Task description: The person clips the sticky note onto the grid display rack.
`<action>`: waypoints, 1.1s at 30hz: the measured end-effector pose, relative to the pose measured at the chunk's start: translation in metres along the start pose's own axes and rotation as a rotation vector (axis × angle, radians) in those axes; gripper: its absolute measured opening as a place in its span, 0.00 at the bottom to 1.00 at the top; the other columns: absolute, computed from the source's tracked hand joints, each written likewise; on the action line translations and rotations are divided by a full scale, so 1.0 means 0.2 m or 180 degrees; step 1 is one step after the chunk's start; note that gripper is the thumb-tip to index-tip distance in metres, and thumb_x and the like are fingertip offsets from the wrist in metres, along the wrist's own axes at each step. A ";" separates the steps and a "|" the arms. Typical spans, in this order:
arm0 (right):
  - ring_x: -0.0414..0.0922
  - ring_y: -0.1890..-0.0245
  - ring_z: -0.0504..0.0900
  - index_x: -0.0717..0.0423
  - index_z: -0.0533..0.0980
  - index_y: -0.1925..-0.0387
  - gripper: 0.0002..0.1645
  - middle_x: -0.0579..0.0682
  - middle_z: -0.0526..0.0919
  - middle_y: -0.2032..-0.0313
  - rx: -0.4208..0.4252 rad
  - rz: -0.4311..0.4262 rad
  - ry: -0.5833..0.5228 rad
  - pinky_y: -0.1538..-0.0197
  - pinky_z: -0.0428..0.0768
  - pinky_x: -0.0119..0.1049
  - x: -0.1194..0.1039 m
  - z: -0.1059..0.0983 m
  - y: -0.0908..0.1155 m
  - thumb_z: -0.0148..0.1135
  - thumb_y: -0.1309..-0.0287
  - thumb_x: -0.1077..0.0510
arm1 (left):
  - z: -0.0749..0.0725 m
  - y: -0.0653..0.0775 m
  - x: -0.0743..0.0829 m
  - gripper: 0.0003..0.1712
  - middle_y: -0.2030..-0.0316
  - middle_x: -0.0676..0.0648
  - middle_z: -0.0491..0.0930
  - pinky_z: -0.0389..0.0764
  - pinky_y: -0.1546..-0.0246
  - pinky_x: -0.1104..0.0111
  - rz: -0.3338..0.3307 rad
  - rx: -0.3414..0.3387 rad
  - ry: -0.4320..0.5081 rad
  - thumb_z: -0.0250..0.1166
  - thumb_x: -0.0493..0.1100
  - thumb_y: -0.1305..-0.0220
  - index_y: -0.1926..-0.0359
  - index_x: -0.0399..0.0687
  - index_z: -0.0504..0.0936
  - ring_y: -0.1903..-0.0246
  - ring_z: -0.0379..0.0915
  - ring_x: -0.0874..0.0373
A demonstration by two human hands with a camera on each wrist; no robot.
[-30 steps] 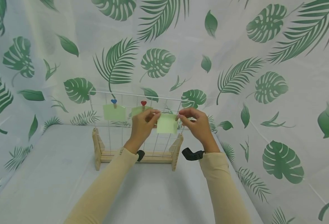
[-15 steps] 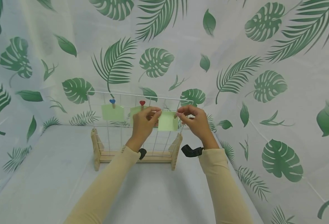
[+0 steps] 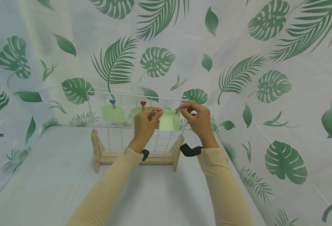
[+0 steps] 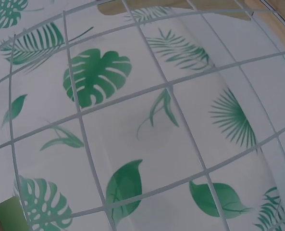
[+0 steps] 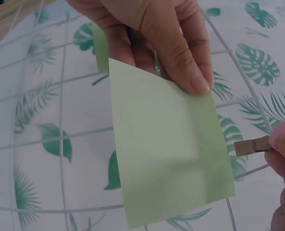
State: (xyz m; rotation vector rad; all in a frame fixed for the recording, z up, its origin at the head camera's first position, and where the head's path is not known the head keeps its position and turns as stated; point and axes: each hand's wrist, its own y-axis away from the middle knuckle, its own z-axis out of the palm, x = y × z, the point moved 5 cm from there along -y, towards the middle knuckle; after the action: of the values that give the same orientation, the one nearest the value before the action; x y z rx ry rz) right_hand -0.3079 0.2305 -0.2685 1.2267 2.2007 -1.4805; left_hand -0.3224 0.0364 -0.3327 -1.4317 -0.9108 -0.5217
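Note:
My left hand [image 3: 144, 127] pinches a pale green square note [image 3: 170, 121] by its upper left corner, in front of a white wire grid [image 3: 154, 97]. In the right wrist view its thumb presses the edge of the note [image 5: 166, 154]. Between the fingertips of my right hand [image 3: 198, 121] is a small wooden clothespin [image 5: 252, 146] with a pink ornament, held just off the note's edge. Two similar notes hang on the grid: one [image 3: 113, 113] under a blue heart clothespin [image 3: 113, 102], another [image 3: 134, 115], partly behind my left hand, under a red heart clothespin [image 3: 143, 103].
A wooden stand [image 3: 137, 161] holds the grid upright on a white-covered table [image 3: 55, 175]. A leaf-printed cloth [image 3: 188, 40] rises behind and to the right. Black wrist cameras [image 3: 190, 150] are strapped at both wrists.
The green note has risen slightly toward the grid's top. My right hand has moved up with the clothespin, which now sits nearer the note's top right corner. The left hand has barely moved.

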 end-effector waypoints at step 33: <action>0.52 0.80 0.85 0.67 0.89 0.59 0.06 0.61 0.92 0.63 0.0369 -0.0745 0.0877 0.73 0.83 0.41 -0.05 0.12 -0.04 0.76 0.35 0.66 | 0.01 0.01 0.01 0.15 0.60 0.37 0.92 0.92 0.66 0.56 0.0342 0.0184 -0.0658 0.76 0.37 0.30 0.45 0.40 0.89 0.68 0.92 0.45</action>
State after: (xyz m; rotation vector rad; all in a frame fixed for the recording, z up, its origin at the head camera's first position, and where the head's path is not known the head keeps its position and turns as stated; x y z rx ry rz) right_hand -0.3132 0.2041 -0.2676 1.3159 2.5451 -1.6312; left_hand -0.3194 0.0394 -0.3325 -1.4916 -0.9976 -0.2683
